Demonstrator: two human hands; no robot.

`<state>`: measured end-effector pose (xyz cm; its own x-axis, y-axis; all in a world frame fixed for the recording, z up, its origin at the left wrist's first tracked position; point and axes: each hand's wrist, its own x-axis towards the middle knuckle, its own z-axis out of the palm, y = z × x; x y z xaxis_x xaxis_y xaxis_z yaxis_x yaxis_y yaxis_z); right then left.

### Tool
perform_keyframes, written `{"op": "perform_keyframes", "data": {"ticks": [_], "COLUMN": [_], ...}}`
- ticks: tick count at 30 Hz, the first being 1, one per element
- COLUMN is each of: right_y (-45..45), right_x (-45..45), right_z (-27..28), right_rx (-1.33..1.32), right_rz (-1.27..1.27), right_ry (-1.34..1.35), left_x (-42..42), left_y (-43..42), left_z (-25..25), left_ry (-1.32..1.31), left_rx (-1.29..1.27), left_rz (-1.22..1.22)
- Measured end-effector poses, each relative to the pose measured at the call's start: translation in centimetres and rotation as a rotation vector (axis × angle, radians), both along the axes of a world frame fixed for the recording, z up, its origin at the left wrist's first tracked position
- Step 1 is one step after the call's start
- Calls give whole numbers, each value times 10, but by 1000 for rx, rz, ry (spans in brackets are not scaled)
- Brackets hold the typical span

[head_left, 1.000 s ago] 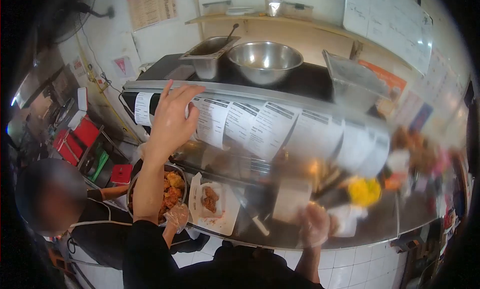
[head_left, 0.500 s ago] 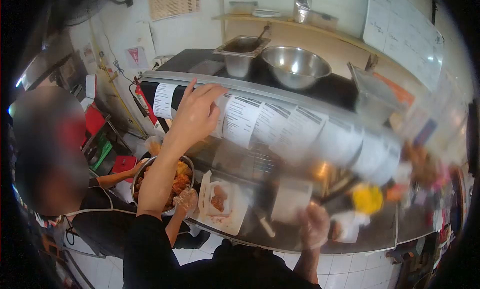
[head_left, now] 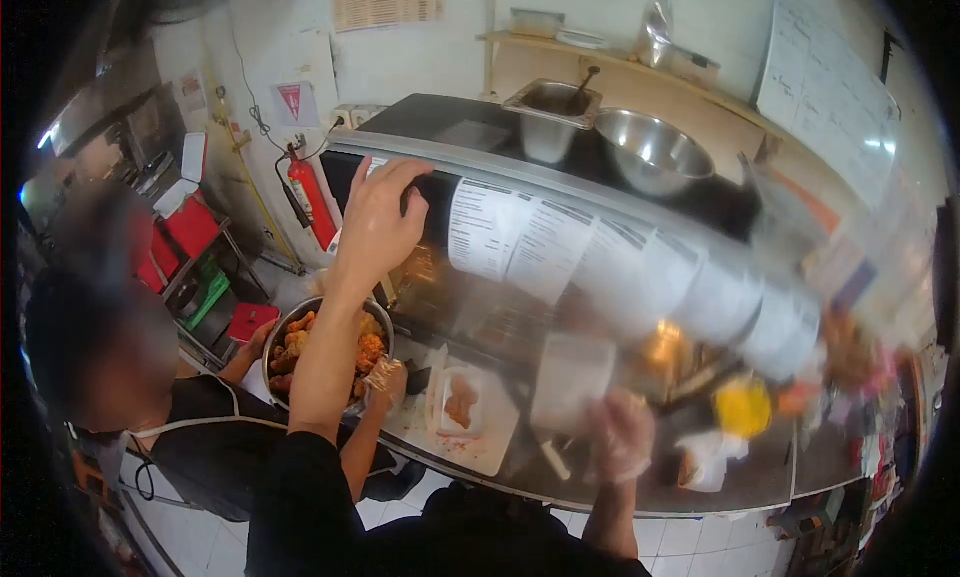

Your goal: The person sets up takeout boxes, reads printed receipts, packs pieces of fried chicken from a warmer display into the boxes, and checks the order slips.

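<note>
My left hand (head_left: 385, 217), bare, is raised at the metal rail (head_left: 480, 159) with its fingers bent and a gap between thumb and fingers. No held object shows in it. A sliver of white paper shows behind its fingers. To its right, printed order slips (head_left: 490, 229) hang in a row from the rail. My right hand (head_left: 622, 437), in a clear plastic glove, is low over the counter, its fingers blurred. Closest to it is a white sheet-like item (head_left: 572, 382). A knife handle (head_left: 556, 461) and a piece of fried chicken (head_left: 461, 402) in a white tray lie to its left.
At left, a co-worker holds a steel bowl (head_left: 268, 362) of fried chicken, one gloved hand at its contents. A steel container (head_left: 548, 135) and a mixing bowl (head_left: 655, 155) stand above the rail. A yellow item (head_left: 742, 407) and white paper wrap (head_left: 708, 459) lie right.
The view has shifted, so the upper fixtures sit further right. My left hand has moved left along the rail, uncovering a slip and covering the leftmost one. My right hand stays low over the counter.
</note>
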<state>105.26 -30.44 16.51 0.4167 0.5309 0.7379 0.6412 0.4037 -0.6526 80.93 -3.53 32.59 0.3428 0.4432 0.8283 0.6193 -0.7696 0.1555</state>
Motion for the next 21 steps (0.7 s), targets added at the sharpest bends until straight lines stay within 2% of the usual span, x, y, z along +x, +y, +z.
{"op": "perform_keyframes", "data": {"ticks": [1, 2, 4, 5, 7, 8, 10, 14, 16, 17, 18, 20, 21], "right_y": [7, 20, 54, 67, 98, 109, 131, 190, 208, 215, 223, 237, 244], "right_x": [-5, -9, -18, -25, -51, -64, -90, -131, -142, -154, -156, -156, -155], "right_z": [6, 0, -19, -21, -9, 6, 45, 81, 87, 76, 72, 61, 58], "right_rx": [-51, -49, -36, -35, -11, -10, -183, -143, -343, -224, -219, -187, -160], "right_rz": [-102, -104, -79, -82, 34, 35, 186, 84, -11, -141, -131, 45, 107], "right_ry": [-335, -334, -596, -597, -400, -398, -46, 130, 276, 267, 265, 560, 599], "left_x": [-4, -7, -13, -15, -23, -29, -38, -49, -49, -48, -45, -39, -38], "left_y": [-2, -3, 0, 1, 5, 8, 11, 9, 11, 13, 13, 21, 25], "left_z": [-5, -10, -20, -23, -23, -22, -16, -7, -6, -6, -9, -18, -23], "left_ry": [-40, -81, -62, -74, -84, -118, -152, -318, -252, -156, -120, -11, -9], "left_rx": [-37, -73, -100, -118, -138, -132, -121, -138, -135, -103, -154, -81, -89], "left_rz": [-16, -33, -39, -53, -66, -77, -79, -111, -207, -276, -293, -288, -282]}}
